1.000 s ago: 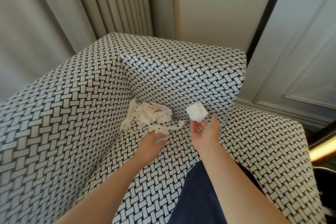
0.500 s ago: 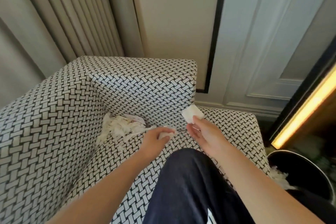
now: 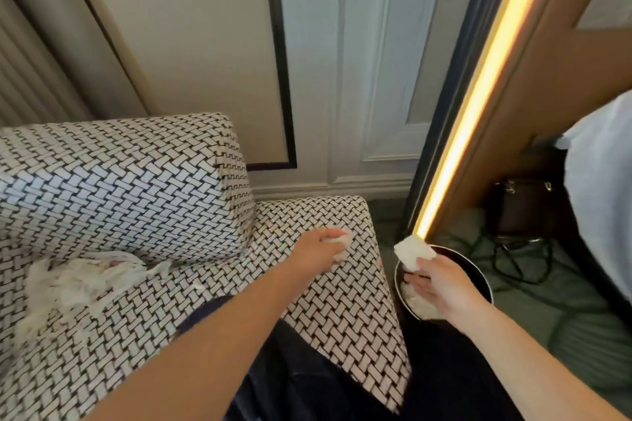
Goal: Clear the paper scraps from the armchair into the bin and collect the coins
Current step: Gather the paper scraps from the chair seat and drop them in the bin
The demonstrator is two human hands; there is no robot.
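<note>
Progress partial: some white scraps already lie in the round black bin [image 3: 478, 272], directly under the right hand [image 3: 441, 287], which pinches a folded white paper scrap [image 3: 413, 251] over it. The left hand [image 3: 321, 249] curls round a crumpled white scrap [image 3: 342, 239] above the black-and-white woven armchair [image 3: 119, 188]. The shredded white paper heap [image 3: 78, 280], well to its left, awaits clearing; no coins visible

Bin [image 3: 480, 272] mouth is open to us from above, but it's wedged between the armchair [image 3: 342, 301] seat corner and the lit wooden panel [image 3: 533, 113]. Cables [image 3: 513, 258] sprawl on the floor just behind. Our knee [image 3: 307, 372] blocks the seat front, and the armrest [image 3: 119, 188] walls in the scrap pile [image 3: 78, 280].
</note>
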